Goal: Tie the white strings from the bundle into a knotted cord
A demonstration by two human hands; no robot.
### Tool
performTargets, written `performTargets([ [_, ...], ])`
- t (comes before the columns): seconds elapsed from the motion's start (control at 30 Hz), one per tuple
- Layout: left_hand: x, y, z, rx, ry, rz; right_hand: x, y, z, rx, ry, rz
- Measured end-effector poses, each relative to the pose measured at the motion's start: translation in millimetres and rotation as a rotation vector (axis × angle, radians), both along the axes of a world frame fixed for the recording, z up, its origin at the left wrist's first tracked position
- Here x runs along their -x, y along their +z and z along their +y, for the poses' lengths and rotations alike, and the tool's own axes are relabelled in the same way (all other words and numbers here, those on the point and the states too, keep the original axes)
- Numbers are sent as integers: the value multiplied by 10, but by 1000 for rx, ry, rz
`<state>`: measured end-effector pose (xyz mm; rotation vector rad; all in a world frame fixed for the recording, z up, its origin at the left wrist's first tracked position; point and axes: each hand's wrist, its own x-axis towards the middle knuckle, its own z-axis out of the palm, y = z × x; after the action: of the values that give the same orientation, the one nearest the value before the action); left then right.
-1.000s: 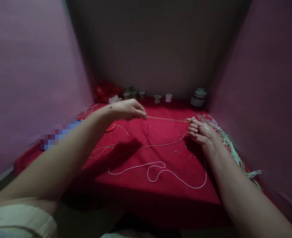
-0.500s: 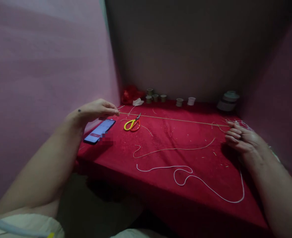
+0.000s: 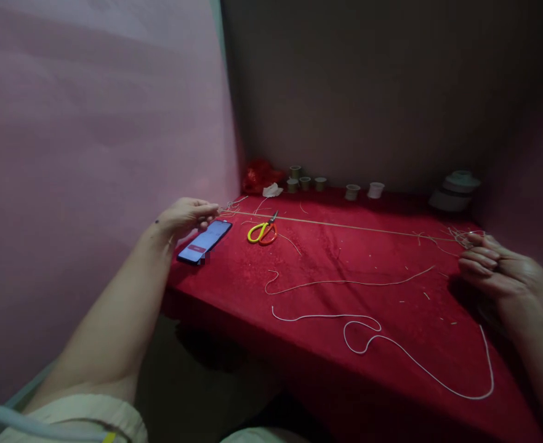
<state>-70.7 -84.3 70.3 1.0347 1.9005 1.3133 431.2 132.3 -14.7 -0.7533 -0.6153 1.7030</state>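
A thin tan cord (image 3: 336,224) runs nearly straight across the far half of the red-covered table, stretched between my two hands. My left hand (image 3: 191,216) pinches one end, above the phone (image 3: 205,242). At the right, my right hand (image 3: 493,264) is closed on the other end, beside a tangle of loose threads (image 3: 458,236). Scissors (image 3: 263,232) with one yellow and one orange handle lie just under the cord's line. Nearer me lie a thin loose cord (image 3: 345,282) and a curling white cord (image 3: 405,352).
Several thread spools (image 3: 320,183) stand along the back, with a crumpled red bag (image 3: 258,175) and white tissue (image 3: 272,190) left of them. A lidded container (image 3: 455,191) stands at the back right. Short cord scraps dot the red cloth (image 3: 308,332). A pale wall (image 3: 114,123) closes off the left side.
The view has shifted left, so the table things appear further right. My right hand has moved right, and the hands are farther apart with the cord still taut.
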Motion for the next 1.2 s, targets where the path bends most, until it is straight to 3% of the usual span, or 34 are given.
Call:
performTargets([
  [0.47, 68, -284, -55, 81, -65, -269, -49, -21, 23, -30, 9, -25],
  [0.67, 53, -328, -65, 122, -66, -302, -53, -33, 31, -52, 32, -44],
  [0.93, -47, -300, -100, -35, -40, -349, -63, -49, 58, 16, 6, 4],
  [1.03, -130, -310, -142, -3, -79, -287, -70, -57, 68, 5, 15, 24],
  [1.2, -339, -282, -204, 318, -252, 132, -124, -44, 97, -16, -8, 32],
])
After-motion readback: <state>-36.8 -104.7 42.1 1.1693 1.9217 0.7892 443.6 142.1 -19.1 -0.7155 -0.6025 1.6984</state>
